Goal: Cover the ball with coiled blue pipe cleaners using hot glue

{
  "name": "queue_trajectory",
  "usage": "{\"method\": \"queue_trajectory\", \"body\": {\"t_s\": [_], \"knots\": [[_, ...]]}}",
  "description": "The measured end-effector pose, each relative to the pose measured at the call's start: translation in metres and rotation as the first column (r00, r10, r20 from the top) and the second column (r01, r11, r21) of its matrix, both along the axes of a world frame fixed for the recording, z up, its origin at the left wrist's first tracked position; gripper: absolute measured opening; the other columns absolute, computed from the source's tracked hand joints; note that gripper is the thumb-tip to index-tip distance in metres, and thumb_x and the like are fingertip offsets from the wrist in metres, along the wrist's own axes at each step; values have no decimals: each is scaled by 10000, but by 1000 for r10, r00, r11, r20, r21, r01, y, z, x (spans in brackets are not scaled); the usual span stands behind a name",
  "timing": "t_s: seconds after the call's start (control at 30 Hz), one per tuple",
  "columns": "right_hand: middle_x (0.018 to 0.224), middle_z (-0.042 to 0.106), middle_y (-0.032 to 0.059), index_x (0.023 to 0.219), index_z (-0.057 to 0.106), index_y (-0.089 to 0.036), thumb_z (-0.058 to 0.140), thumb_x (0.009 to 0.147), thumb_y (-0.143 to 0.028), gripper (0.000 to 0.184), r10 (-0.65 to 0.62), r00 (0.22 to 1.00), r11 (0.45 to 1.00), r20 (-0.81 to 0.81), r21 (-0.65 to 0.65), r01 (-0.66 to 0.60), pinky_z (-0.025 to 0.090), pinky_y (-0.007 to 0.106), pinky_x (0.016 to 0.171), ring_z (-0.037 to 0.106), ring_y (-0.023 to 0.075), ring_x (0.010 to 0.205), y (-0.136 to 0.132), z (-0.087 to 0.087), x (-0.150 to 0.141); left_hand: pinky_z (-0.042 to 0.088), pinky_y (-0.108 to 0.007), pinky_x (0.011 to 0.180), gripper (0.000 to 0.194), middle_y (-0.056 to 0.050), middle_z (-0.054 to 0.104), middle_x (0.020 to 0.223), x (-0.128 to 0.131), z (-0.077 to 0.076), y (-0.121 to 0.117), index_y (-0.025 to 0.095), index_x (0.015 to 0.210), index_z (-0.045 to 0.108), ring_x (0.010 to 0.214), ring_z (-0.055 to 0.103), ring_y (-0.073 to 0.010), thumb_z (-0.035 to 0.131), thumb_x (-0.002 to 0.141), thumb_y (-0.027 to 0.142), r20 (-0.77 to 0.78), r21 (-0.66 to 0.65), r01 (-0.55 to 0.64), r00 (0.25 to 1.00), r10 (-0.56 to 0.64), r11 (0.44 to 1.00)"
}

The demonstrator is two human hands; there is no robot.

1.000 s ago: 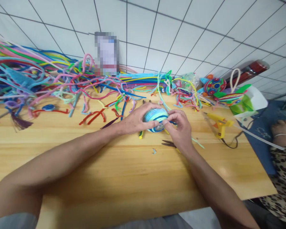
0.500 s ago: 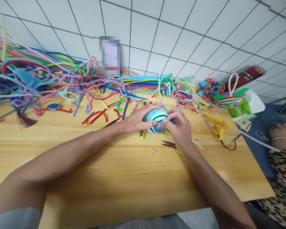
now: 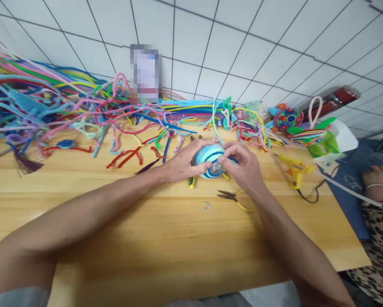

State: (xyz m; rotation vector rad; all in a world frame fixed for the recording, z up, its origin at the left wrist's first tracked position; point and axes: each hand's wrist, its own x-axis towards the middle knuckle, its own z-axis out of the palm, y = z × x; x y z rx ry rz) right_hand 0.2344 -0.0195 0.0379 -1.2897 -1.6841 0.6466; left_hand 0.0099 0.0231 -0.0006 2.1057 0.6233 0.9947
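A round ball point(image 3: 209, 154) wound with light blue, pale green and dark blue pipe cleaners is held just above the table, and part of a clear surface shows at its near side. My left hand point(image 3: 185, 162) wraps round its left side, thumb resting on the front. At its right, my right hand point(image 3: 242, 164) pinches with thumb and forefinger against the dark blue band; the pinched piece is mostly hidden by the fingers. Just below my right hand lie open pliers point(image 3: 231, 196) with yellow handles. A second tool with a green-and-yellow handle point(image 3: 191, 182) is partly hidden under the ball.
Tangled coloured pipe cleaners point(image 3: 82, 106) fill the back along the tiled wall. A phone-like blurred panel point(image 3: 145, 74) leans there. To the right are a yellow glue gun point(image 3: 295, 168) with its cord, a decorated ball point(image 3: 287, 118) and another person's arm point(image 3: 379, 183).
My right hand has shifted slightly right, uncovering more of the pliers' yellow handles. The ball stays between both hands, and the view has moved a little.
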Motion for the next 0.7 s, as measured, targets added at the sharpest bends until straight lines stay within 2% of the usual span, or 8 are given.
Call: {"method": "queue_trajectory", "body": {"t_s": [0.13, 0.27, 0.37, 0.53, 0.7], "knots": [[1090, 713, 55, 767, 665, -247, 766, 825, -298, 127, 9, 1000, 1000, -10, -5, -9, 570, 368, 870, 690, 222, 1052, -1, -1, 1, 522, -498, 1198, 581, -177, 623, 1539, 2, -3, -1, 197, 1501, 497, 1416, 619, -324, 685, 986, 390, 30, 63, 4, 1000, -6, 998], [1114, 713, 53, 779, 667, -250, 753, 836, -284, 108, 2, 1000, 1000, -21, -1, -2, 559, 380, 896, 689, 213, 1034, -3, -4, 1, 485, -558, 1240, 586, -196, 568, 1588, 4, -7, 0, 226, 1544, 450, 1522, 541, -341, 671, 1012, 337, 68, 211, 31, 997, -47, 977], [1108, 715, 50, 782, 671, -250, 743, 839, -269, 94, 16, 1000, 1000, -13, 14, -16, 554, 375, 888, 691, 210, 1027, -4, -3, 1, 468, -592, 1247, 531, -189, 557, 1598, 3, -6, -1, 255, 1541, 465, 1553, 511, -340, 645, 1044, 312, 66, 255, 59, 995, -78, 965], [1093, 721, 49, 781, 684, -248, 751, 832, -276, 89, 11, 1000, 1000, -2, 16, -11, 563, 372, 876, 696, 216, 1033, -3, 0, 2, 460, -576, 1258, 443, -172, 555, 1616, 2, -2, -2, 272, 1477, 547, 1548, 523, -329, 669, 1057, 342, 84, 184, 86, 991, -103, 979], [1087, 738, 49, 787, 688, -252, 765, 833, -270, 92, 0, 1000, 1000, -4, 3, 0, 572, 378, 879, 699, 218, 1022, -4, 4, 1, 451, -573, 1277, 444, -134, 563, 1622, 0, 0, -1, 310, 1498, 553, 1561, 509, -329, 649, 1072, 390, 97, 64, 121, 987, -127, 991]]}}
